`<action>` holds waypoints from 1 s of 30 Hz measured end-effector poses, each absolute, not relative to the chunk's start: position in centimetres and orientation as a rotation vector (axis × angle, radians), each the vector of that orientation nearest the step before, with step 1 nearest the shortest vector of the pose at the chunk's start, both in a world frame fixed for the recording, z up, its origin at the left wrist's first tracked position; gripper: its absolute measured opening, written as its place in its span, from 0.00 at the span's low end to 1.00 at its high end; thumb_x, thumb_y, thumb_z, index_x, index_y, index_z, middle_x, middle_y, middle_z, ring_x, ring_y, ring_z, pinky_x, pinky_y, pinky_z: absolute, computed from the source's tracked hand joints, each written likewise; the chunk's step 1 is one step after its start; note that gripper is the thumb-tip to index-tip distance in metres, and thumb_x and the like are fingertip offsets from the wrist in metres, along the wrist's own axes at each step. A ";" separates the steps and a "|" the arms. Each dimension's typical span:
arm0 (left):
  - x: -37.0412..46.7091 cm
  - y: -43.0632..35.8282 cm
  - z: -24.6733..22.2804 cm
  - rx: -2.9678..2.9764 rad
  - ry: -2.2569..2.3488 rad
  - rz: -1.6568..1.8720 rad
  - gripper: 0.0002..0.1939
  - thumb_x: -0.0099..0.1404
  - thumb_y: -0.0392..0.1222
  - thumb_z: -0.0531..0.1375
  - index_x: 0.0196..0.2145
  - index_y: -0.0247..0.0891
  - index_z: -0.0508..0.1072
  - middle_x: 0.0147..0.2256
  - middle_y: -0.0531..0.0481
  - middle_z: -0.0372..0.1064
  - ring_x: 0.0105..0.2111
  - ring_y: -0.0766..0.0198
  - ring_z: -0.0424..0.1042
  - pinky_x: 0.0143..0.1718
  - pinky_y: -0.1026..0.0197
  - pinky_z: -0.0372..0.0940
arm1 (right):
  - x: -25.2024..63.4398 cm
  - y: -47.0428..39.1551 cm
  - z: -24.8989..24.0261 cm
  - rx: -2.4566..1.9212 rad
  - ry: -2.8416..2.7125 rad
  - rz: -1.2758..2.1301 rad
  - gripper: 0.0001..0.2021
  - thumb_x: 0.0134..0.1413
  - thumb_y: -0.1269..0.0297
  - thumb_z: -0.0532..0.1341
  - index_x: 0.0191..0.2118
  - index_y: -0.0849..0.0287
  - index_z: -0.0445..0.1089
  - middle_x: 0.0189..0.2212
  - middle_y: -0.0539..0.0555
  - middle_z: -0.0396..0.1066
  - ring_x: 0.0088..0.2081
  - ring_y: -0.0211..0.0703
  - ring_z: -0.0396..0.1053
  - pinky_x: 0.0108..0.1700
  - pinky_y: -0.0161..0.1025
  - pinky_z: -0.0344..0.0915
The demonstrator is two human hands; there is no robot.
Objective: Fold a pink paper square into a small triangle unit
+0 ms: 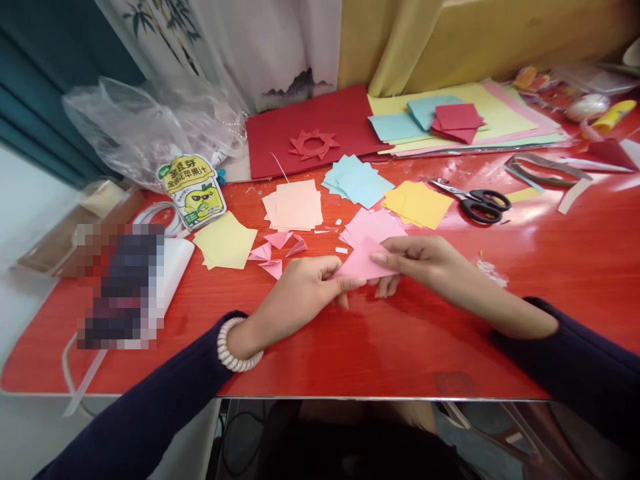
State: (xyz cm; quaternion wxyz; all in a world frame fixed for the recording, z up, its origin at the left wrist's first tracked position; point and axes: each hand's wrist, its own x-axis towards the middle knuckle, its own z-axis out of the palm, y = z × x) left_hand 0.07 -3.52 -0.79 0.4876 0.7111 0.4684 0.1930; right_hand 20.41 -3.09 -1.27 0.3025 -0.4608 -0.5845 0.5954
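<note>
Between my two hands is a folded piece of pink paper [364, 262], raised over the near side of the red table. My left hand [310, 283] pinches its left corner between thumb and fingers. At the other end, my right hand [419, 261] grips the paper with the thumb on top and fingers beneath. Just beyond lies a stack of pink paper squares [374, 227], partly covered by the held piece. Several small folded pink paper pieces [273, 268] lie past my left hand.
Stacks of peach [294, 205], light blue [356, 180], orange-yellow [419, 203] and pale yellow paper [226, 241] lie around. Black-handled scissors [480, 203] rest at right. A red folded paper ring [314, 145] sits on a red sheet [270, 148]. A yellow snack pouch [194, 192] stands left.
</note>
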 end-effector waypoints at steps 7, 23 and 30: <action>0.2 -3.4 -1.5 1.322 1.040 0.836 0.11 0.61 0.43 0.59 0.25 0.34 0.69 0.22 0.54 0.69 0.25 0.72 0.65 0.30 0.68 0.61 | 18.5 -3.5 -1.4 -0.968 -1.380 1.737 0.17 0.48 0.48 0.60 0.32 0.59 0.69 0.29 0.52 0.72 0.24 0.34 0.69 0.25 0.32 0.66; 0.9 -4.0 -1.5 1.344 1.006 0.775 0.11 0.61 0.42 0.60 0.23 0.35 0.66 0.21 0.56 0.68 0.24 0.73 0.64 0.31 0.69 0.59 | 17.4 -4.9 -2.7 -1.112 -1.065 1.624 0.25 0.55 0.57 0.57 0.12 0.60 0.53 0.10 0.45 0.48 0.15 0.30 0.46 0.20 0.36 0.41; 0.5 -3.6 -1.1 1.341 1.045 0.785 0.15 0.60 0.43 0.60 0.20 0.35 0.65 0.18 0.56 0.66 0.25 0.72 0.63 0.30 0.67 0.57 | 19.9 -3.1 -3.5 -1.127 -0.983 1.446 0.19 0.56 0.61 0.57 0.16 0.58 0.58 0.12 0.44 0.47 0.15 0.31 0.44 0.19 0.37 0.40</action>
